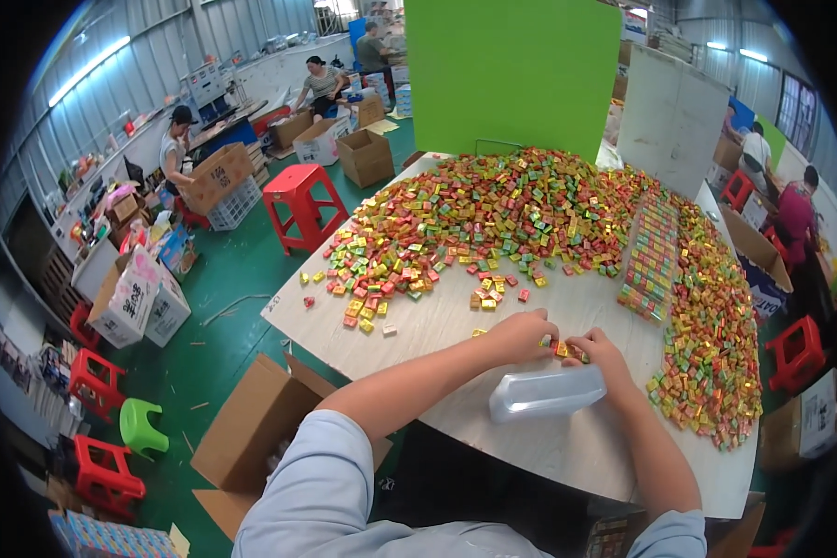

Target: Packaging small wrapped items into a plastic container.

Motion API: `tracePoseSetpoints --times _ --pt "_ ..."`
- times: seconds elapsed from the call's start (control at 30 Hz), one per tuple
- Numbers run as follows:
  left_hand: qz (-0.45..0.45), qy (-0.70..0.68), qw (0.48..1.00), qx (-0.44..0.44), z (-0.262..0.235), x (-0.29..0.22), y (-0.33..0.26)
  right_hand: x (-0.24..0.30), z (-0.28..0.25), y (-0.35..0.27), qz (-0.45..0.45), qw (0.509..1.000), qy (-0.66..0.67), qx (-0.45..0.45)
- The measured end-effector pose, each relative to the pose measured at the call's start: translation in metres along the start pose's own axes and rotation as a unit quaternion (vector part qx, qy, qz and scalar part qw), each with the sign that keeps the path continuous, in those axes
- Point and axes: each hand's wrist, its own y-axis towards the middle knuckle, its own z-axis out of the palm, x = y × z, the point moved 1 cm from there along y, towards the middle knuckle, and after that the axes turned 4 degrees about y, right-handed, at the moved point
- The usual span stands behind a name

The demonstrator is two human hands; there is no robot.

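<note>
Heap of small coloured wrapped packets (530,209) on table; brown cartons (367,156) on green floor.

We've got both forearms reaching forward, converging; left hand (523,335) knuckles up, fingers curled; right hand (601,352) just beside it, fingers pinched, fingertips nearly touching.

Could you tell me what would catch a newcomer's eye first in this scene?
First, the huge heap of small colourful packets covering the far half of the table. Behind it stands a bright green board. Near the front edge, the left hand and right hand meet over a few packets, just above a clear plastic tray, and a red stool stands on the green floor to the left.
</note>
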Motion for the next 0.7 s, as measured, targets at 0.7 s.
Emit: tracePoseSetpoints --times 0.7 --pt "0.040 0.070 0.978 -0.195 -0.047 -0.005 0.000 0.043 -0.044 0.038 -0.115 0.990 -0.044 -0.070"
